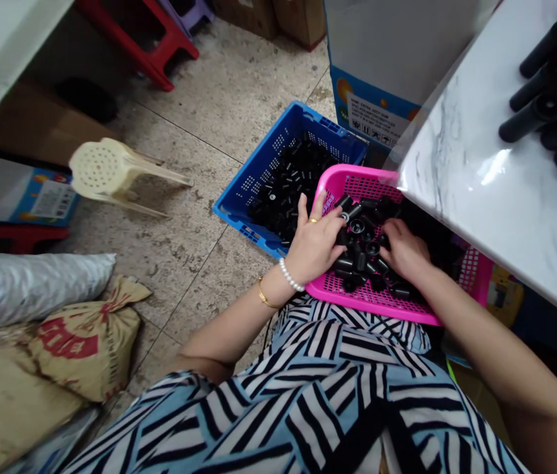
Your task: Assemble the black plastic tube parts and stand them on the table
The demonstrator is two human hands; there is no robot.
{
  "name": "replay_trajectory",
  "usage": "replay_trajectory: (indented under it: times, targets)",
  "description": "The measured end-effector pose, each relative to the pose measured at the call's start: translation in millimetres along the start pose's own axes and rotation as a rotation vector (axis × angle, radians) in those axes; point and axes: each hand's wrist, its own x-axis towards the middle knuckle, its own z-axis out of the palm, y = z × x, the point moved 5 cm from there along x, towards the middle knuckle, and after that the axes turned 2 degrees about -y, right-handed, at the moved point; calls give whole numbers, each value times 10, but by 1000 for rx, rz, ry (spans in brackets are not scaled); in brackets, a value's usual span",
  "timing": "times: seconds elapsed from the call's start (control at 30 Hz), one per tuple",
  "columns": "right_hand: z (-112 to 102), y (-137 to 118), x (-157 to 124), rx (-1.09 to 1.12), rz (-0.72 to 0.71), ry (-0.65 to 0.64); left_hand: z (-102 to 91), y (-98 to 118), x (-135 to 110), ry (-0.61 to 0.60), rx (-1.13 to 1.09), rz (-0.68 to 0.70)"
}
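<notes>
A pink plastic basket [382, 309] rests at my lap, holding many short black plastic tubes [360, 257], some showing round ends with a ring inside. My left hand [315, 240] lies over the basket's left side, fingers spread, its fingertips at the black tubes. Farther right, my right hand [404, 250] reaches down into the basket with its fingers bent together among the tubes. Its fingertips are partly hidden, and whatever they pinch does not show clearly. Beyond my left hand, a blue plastic crate [246, 178] on the floor holds more small black pieces [288, 191].
A white marbled table [496, 171] overhangs the basket's right part; black cylinders [535, 99] lie on it. A cream stool [103, 171] lies tipped on the floor to the left. Tied sacks [95, 342] sit at lower left. A large carton [377, 72] stands behind the crate.
</notes>
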Motion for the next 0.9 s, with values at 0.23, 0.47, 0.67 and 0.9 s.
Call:
replay_trajectory:
  times: [0.23,0.47,0.67,0.9]
  targets:
    - [-454,26,-428,745,122,81,-301,250,-150,113,-620,-26]
    - [-677,-289,-792,655,-99,77,157,531,-188,-378,-1576,-419]
    - [-642,-347,-878,591,-35,127,132,526,-226,-347,-1427,-435]
    - [-697,-504,-998,565,-227,202,-49,466,-276,-314,-947,-141]
